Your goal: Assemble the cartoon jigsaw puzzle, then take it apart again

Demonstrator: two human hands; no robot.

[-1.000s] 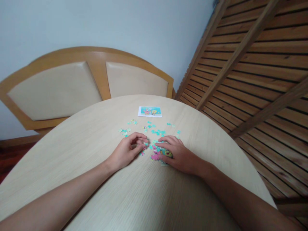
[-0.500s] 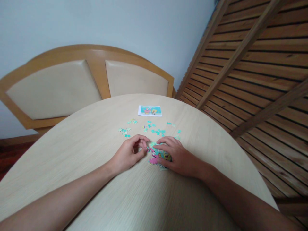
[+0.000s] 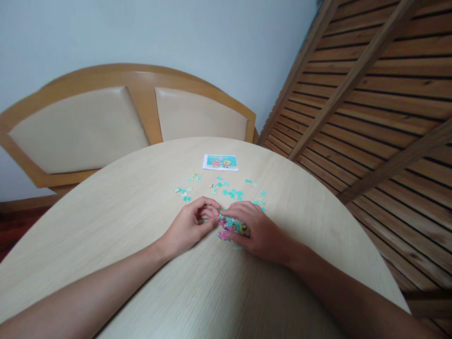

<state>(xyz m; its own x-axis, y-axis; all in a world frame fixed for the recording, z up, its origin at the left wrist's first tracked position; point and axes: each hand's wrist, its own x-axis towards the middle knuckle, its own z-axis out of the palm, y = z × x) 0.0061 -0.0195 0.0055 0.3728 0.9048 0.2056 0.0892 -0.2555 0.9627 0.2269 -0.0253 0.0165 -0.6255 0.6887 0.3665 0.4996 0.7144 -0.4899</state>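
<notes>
A partly joined jigsaw puzzle (image 3: 235, 226) lies on the table, showing a pink figure and a yellow one on turquoise. My right hand (image 3: 256, 226) is laid over its right side, with the thumb at the lower edge and the index finger along the top, gripping it between them. At the puzzle's upper left corner, my left hand (image 3: 194, 222) has its fingers curled and the tips of thumb and index close together around a small jigsaw piece, mostly hidden by the fingertips. Part of the puzzle is covered by my right palm.
Loose jigsaw pieces (image 3: 233, 193) are scattered beyond my hands, with another group (image 3: 183, 192) to the left. Behind them lies a printed reference picture (image 3: 221, 162). The round wooden table (image 3: 141, 188) stands against a padded bench back (image 3: 77, 132); a slatted wooden panel (image 3: 370, 94) rises at right.
My right index finger has come left and down across the puzzle's top edge, meeting my left fingertips. The left hand has shifted slightly right. A few loose pieces behind the right hand are now uncovered.
</notes>
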